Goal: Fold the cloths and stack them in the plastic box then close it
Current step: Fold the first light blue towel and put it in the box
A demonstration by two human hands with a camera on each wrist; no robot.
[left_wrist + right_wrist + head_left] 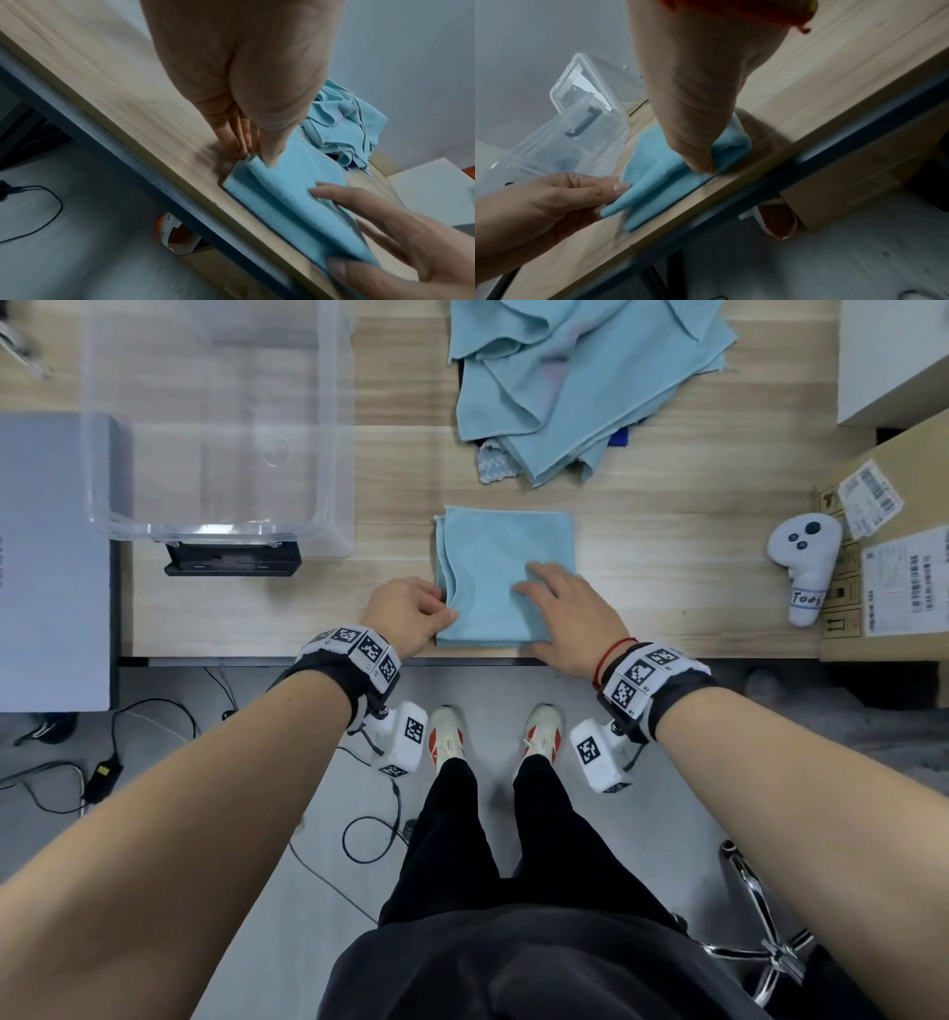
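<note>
Wooden desk (667, 567) at centre frame: left hand (411, 613) pinched one folded cloth (506, 572), right hand (570, 613) pressed it flat; upper pile (575, 382) remained unfolded, plastic box (215, 423) empty.

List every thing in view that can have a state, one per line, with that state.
folded cloth: folded square, flat on the table near its front edge.
left hand: pinches the folded cloth's left edge.
right hand: fingers flat on the folded cloth, pressing it.
plastic box: open, no cloth inside.
cloth pile: unfolded, heaped on the table.
controller: lying untouched on the table.
</note>
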